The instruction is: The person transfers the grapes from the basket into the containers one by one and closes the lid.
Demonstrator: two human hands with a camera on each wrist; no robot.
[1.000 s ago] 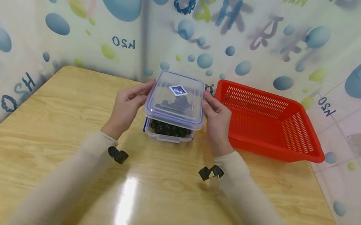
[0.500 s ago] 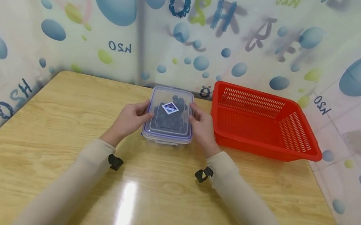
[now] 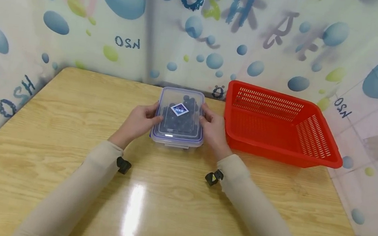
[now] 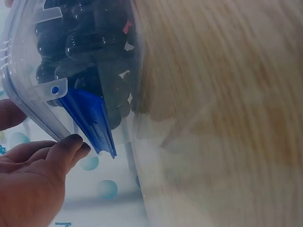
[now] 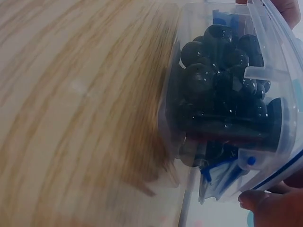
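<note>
A clear plastic food box stands on the table, its clear lid with a blue-violet rim lying over it. A diamond-shaped sticker marks the lid. Dark, glossy round pieces fill the box; their kind is unclear. My left hand grips the lid's left edge, thumb on top. Opposite it, my right hand holds the right edge the same way. A blue side latch hangs unfastened near the left fingers, and another blue latch hangs loose near the right fingers.
A red slotted plastic basket sits just right of the right hand. The wooden table stretches in front of the box. Behind it hangs a bubble-patterned curtain.
The lid, tilted and raised above the box a second ago, has come down onto it with both hands. Over the last half second the hands have hardly moved.
</note>
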